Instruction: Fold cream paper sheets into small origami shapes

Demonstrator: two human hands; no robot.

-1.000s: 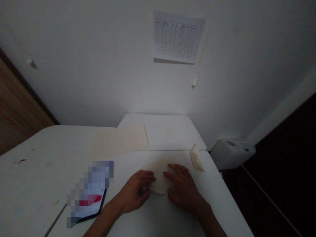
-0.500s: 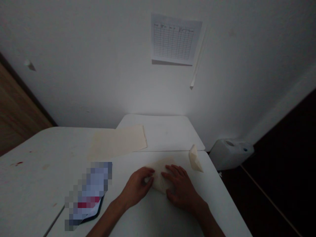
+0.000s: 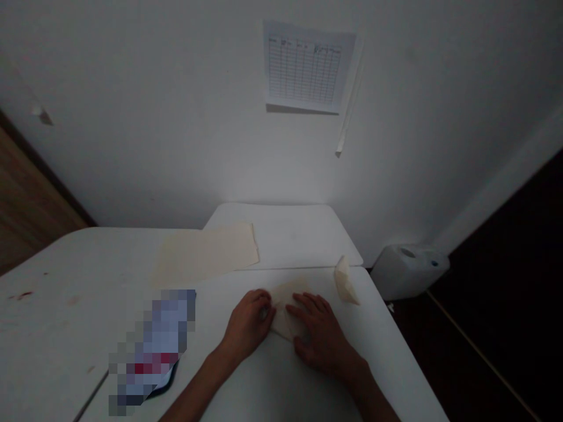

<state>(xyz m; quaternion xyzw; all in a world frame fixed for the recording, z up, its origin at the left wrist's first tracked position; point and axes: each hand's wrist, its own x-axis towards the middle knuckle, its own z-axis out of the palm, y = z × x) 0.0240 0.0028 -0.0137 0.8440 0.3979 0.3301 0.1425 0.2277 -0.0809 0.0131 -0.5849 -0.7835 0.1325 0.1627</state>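
Note:
A thin cream sheet (image 3: 282, 321), partly folded, lies on the white table between my two hands. It looks like paper, though the dim light hides its exact kind. My left hand (image 3: 247, 322) is at the sheet's left edge, thumb and curled fingers drawn together on it. On the right part of the sheet rests my right hand (image 3: 323, 334), fingers spread and pressing down. Just beyond it, near the table's right edge, stands a small folded cream piece (image 3: 346, 282).
Larger cream sheets (image 3: 209, 253) lie at the back left. A phone (image 3: 165, 381), mostly blurred out, is left of my left arm. A printed table sheet (image 3: 303, 67) hangs on the wall. Beyond the table's right edge sits a white plastic canister (image 3: 404, 272).
My left fingers and thumb have closed together at the sheet's left edge, where a gap showed before. My right hand has barely moved. The view has shifted slightly.

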